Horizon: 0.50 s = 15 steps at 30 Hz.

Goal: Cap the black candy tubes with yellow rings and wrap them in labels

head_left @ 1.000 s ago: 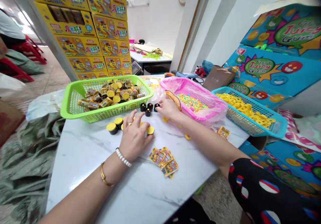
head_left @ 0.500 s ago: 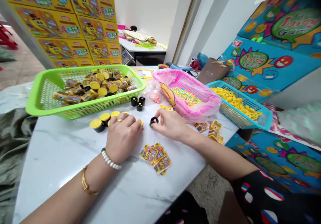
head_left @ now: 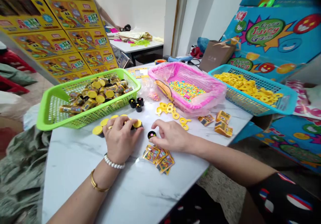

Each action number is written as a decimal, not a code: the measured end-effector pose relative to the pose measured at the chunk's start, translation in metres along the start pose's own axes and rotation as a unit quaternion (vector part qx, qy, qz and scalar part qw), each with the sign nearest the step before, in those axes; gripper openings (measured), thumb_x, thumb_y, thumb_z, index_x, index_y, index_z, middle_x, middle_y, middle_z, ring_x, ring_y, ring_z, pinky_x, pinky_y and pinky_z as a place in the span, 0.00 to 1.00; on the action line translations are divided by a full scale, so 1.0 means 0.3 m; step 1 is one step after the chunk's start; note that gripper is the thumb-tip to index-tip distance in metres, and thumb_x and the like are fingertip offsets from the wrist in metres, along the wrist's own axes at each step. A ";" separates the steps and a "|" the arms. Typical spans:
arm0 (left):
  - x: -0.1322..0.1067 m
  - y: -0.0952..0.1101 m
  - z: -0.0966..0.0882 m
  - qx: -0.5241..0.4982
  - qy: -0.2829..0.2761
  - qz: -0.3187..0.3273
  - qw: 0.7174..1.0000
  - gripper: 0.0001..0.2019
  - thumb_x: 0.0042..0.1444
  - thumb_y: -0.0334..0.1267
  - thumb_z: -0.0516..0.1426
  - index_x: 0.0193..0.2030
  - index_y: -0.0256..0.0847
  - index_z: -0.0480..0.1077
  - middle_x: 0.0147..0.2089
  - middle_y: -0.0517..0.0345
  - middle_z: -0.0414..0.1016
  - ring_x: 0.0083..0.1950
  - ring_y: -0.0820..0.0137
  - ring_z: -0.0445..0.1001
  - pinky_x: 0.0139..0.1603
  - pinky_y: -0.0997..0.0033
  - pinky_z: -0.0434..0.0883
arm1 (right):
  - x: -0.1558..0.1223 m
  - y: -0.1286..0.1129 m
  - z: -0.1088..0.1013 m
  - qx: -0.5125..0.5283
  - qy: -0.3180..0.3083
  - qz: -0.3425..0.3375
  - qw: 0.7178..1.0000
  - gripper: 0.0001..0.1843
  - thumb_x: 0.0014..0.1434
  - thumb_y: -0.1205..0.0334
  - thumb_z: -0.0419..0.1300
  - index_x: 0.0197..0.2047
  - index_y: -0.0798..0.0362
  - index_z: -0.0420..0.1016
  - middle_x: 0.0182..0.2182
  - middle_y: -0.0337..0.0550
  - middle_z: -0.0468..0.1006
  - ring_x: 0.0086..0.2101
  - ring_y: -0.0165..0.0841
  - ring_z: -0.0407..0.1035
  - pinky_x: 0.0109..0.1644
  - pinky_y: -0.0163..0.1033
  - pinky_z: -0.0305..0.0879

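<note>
My left hand (head_left: 120, 137) lies curled over a row of small black pots with yellow lids (head_left: 137, 124) on the white marble table (head_left: 75, 163), its fingertips on the lidded pot at the row's right end. My right hand (head_left: 170, 136) pinches an open black pot (head_left: 151, 134) filled with coloured beads, standing on the table between the two hands. Just below it lies a small pile of printed label stickers (head_left: 158, 155). Three more open black pots (head_left: 136, 104) stand beside the green basket. Loose yellow rings (head_left: 170, 109) are scattered in front of the pink basket.
A green basket (head_left: 52, 113) holds finished yellow pots. A pink basket (head_left: 215, 97) lined with plastic holds coloured beads, a blue basket (head_left: 288, 107) yellow rings. Small yellow packs (head_left: 223, 123) lie by the table's right edge. Yellow cartons (head_left: 57, 43) are stacked behind, and another person's arm (head_left: 107, 16) reaches over a far table.
My right hand has brought one open black pot from the group near the baskets down to the table in front of me. My left hand has closed over the lidded pots.
</note>
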<state>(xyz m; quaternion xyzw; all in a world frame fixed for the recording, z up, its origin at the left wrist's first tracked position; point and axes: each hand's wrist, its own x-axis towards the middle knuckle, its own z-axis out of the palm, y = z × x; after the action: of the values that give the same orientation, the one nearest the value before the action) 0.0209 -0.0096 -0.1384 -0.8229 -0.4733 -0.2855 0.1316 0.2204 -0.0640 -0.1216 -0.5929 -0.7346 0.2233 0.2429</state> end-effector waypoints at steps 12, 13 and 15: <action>0.008 -0.017 0.014 -0.084 -0.026 -0.004 0.996 0.13 0.46 0.45 0.68 0.38 0.42 0.79 0.66 0.43 0.63 0.68 0.43 0.54 0.64 0.43 0.54 | 0.312 0.001 0.034 0.234 -0.241 0.107 0.936 0.09 0.57 0.58 0.61 0.32 0.55 0.68 0.19 0.32 0.69 0.17 0.23 0.61 0.19 0.28 0.54; 0.007 -0.018 0.017 -0.091 -0.030 -0.006 0.995 0.14 0.45 0.45 0.69 0.37 0.42 0.79 0.66 0.44 0.63 0.68 0.43 0.55 0.64 0.43 0.55 | 0.327 0.003 0.046 0.246 -0.262 0.119 0.926 0.08 0.56 0.61 0.62 0.31 0.55 0.67 0.18 0.32 0.69 0.16 0.23 0.61 0.17 0.27 0.52; 0.007 -0.022 0.025 -0.102 -0.040 -0.007 0.994 0.14 0.44 0.45 0.69 0.37 0.42 0.79 0.67 0.45 0.63 0.68 0.44 0.55 0.64 0.42 0.55 | 0.346 0.004 0.057 0.263 -0.279 0.136 0.913 0.08 0.55 0.65 0.62 0.30 0.53 0.64 0.15 0.30 0.66 0.14 0.23 0.59 0.15 0.27 0.50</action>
<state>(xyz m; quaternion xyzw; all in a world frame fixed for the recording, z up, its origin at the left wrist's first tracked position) 0.0188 -0.0009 -0.1435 -0.8395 -0.4523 -0.2999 0.0258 0.1921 0.0372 -0.1260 -0.5152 -0.5995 0.5957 0.1423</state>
